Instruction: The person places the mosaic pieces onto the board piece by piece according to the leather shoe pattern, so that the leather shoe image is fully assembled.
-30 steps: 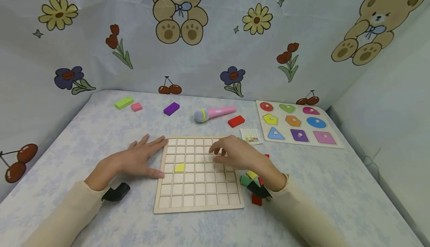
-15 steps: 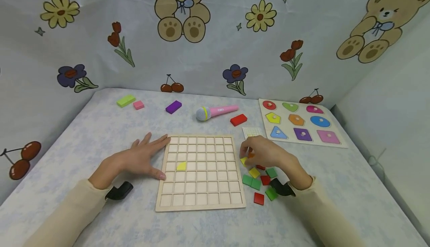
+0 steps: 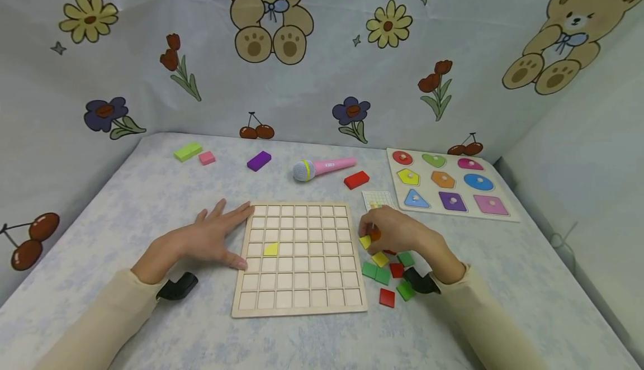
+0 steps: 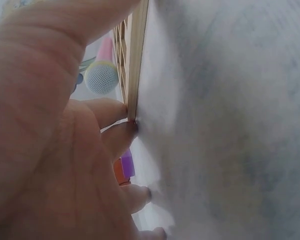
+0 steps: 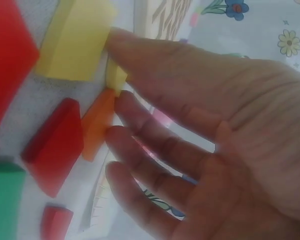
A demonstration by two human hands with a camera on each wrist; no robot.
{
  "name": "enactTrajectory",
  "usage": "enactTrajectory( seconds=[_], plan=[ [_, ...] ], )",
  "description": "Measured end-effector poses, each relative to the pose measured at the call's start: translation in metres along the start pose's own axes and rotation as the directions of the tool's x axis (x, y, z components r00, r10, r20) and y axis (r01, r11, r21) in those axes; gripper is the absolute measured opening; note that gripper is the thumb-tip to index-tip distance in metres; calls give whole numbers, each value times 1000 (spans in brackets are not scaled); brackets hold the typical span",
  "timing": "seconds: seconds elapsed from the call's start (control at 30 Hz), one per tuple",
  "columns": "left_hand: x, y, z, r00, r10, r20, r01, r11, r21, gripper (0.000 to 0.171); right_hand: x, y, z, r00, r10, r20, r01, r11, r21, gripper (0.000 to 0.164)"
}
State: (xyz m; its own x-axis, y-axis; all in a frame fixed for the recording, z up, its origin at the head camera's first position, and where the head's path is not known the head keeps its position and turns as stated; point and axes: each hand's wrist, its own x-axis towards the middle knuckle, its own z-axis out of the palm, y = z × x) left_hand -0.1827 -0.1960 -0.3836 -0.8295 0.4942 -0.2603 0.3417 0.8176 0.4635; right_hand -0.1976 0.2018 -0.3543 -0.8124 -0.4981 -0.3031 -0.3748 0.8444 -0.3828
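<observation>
My left hand (image 3: pixel 206 241) lies with fingers spread against the left edge of a wooden grid board (image 3: pixel 299 313); its thumb and fingertips touch the frame. One yellow piece with a rounded corner (image 3: pixel 270 249) sits in a cell left of the middle. Right of the board, my right hand (image 3: pixel 394 233) pinches a yellow tile (image 5: pixel 116 75) between thumb and index finger, low at the table. An orange tile (image 5: pixel 97 127) is right by the other fingertips. Another yellow tile (image 3: pixel 380 259), red tiles (image 3: pixel 387 297) and green tiles (image 3: pixel 406 289) lie loosely below this hand.
A small printed grid card (image 3: pixel 378 198) lies behind the right hand, partly covered. Farther back are a shape puzzle board (image 3: pixel 468 197), a pink toy microphone (image 3: pixel 324 167), and red (image 3: pixel 356 180), purple (image 3: pixel 259 161), pink (image 3: pixel 207 158) and lime (image 3: pixel 188 152) blocks.
My right hand has moved from over the board rightward to the loose tiles, then stayed there at a yellow tile. The left hand keeps its place at the board's edge.
</observation>
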Motion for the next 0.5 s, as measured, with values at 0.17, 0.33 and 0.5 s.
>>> enactTrajectory(
  seconds=[0.17, 0.33, 0.5],
  plan=[
    [0, 0, 0, 1000, 0, -3, 0, 1000, -5, 122, 1, 1, 0, 1000, 5, 5, -5, 999, 32, 22],
    [-1, 1, 1, 1000, 0, -2, 0, 1000, -6, 123, 2, 1, 1, 1000, 4, 10, -5, 998, 59, 23],
    [-2, 2, 0, 1000, 1, -6, -1, 1000, -3, 122, 1, 0, 1, 1000, -29, 3, 29, 998, 56, 20]
  ],
)
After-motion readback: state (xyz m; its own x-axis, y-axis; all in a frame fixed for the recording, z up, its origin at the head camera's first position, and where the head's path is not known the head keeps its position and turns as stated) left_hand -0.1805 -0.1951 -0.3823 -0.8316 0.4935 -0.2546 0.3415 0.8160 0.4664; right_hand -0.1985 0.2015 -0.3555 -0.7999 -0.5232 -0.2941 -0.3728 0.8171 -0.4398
